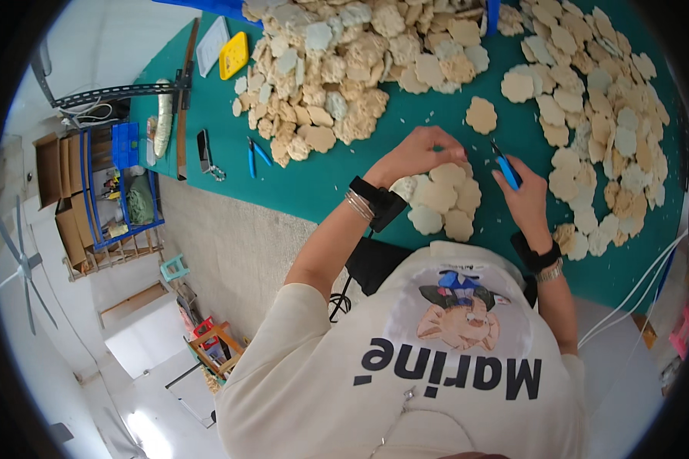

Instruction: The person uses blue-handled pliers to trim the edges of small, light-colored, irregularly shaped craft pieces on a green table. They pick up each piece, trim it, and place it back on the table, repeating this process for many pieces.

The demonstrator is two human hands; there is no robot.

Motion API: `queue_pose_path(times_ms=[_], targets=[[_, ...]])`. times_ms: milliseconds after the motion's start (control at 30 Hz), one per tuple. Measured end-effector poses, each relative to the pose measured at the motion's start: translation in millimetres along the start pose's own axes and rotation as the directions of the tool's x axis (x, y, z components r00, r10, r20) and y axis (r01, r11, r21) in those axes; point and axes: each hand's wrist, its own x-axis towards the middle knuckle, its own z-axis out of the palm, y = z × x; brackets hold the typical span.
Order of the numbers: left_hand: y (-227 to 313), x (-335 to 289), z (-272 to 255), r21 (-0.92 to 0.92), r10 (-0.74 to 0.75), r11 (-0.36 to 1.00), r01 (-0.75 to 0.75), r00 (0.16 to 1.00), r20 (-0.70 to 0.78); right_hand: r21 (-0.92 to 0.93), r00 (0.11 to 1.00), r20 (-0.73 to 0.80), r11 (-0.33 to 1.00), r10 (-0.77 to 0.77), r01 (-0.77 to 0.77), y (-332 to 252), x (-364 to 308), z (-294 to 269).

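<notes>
My right hand (527, 196) is closed round blue-handled nippers (507, 170), whose dark tip points up and away from me. Bent fingers close together on my left hand (427, 153), just over the far edge of a small heap of flat, scallop-edged pieces (441, 197) in cream and pale green; whatever is between its fingertips is hidden. The heap lies on the green table (314, 180) close in front of me. Beyond both hands, one single tan scalloped piece (481, 115) lies apart. Dark bands sit on both wrists.
A big pile of rough and flat pieces (337, 84) spreads at the far middle, another pile (589, 122) along the right. At the left are blue-handled pliers (254, 157), a phone (204, 150) and a yellow tray (234, 56). Blue shelving (92, 195) stands beyond the table's left edge.
</notes>
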Motion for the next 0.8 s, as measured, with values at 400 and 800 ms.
queue_pose_path(times_ms=[400,800], targets=[[-36,103,-52,0.887,0.362,0.461,-0.045,0.921,-0.142,-0.046,0.988,-0.045,0.987,0.150,-0.152,17,6,-19],[7,-2,-11,-0.744,-0.265,0.655,0.132,0.962,-0.063,-0.043,0.995,0.095,0.999,-0.017,0.021,-9,-3,-5]])
